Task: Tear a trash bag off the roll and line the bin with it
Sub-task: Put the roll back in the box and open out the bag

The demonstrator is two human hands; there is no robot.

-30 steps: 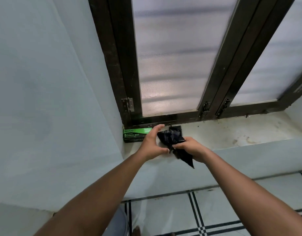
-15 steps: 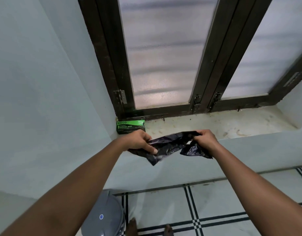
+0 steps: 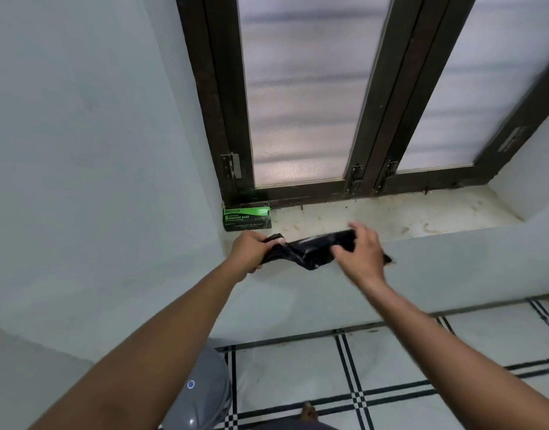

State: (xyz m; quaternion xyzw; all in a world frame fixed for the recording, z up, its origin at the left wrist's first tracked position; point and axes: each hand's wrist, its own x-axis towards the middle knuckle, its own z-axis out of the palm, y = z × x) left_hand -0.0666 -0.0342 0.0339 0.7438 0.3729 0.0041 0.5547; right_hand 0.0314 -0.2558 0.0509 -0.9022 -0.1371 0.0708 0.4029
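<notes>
Trash bag (image 3: 310, 251), black and crumpled, was stretched between your two hands just in front of the near edge of the window sill (image 3: 391, 215). Your left hand (image 3: 251, 252) gripped its left end, fingers curled round the plastic. Your right hand (image 3: 361, 252) was blurred; its fingers seemed bent over the bag's right end, with a scrap of black showing past the wrist, but you could not tell how firm that hold was. Far left on the sill, against the dark window frame (image 3: 233, 119), lay the green box of garbage bags (image 3: 247, 219), apart from your hands. Near you on the tiled floor (image 3: 391, 367), below your left forearm, stood the grey bin (image 3: 202, 395).
</notes>
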